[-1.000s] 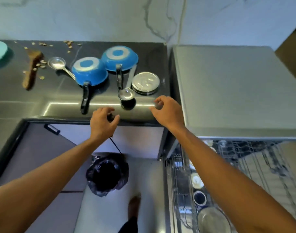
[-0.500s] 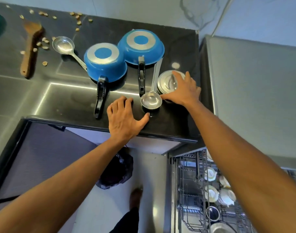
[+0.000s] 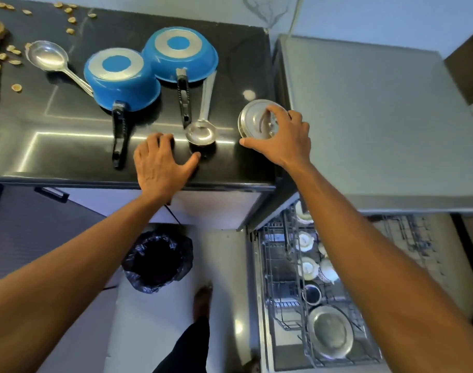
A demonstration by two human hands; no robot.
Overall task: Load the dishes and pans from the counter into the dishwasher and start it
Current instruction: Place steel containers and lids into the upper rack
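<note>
1. Right hand point(image 3: 285, 142): grip spread over the steel lid point(image 3: 252, 120), fingertips on its top, thumb out to the left; whether the lid is lifted off the surface point(image 3: 68, 146), cannot tell.
2. Lid sits at the surface's right edge, just beside the dishwasher top point(image 3: 364, 130).
3. Left hand point(image 3: 160, 165): flat and open near the front edge, holding nothing, thumb touching the steel ladle point(image 3: 201, 131).
4. Two blue pans point(image 3: 122, 79) upside down, touching, handles toward the front edge.
5. Open room: bare strip left of the pan handles.
6. Dishwasher rack point(image 3: 324, 305) pulled out below, partly loaded.
7. No readable writing.
</note>
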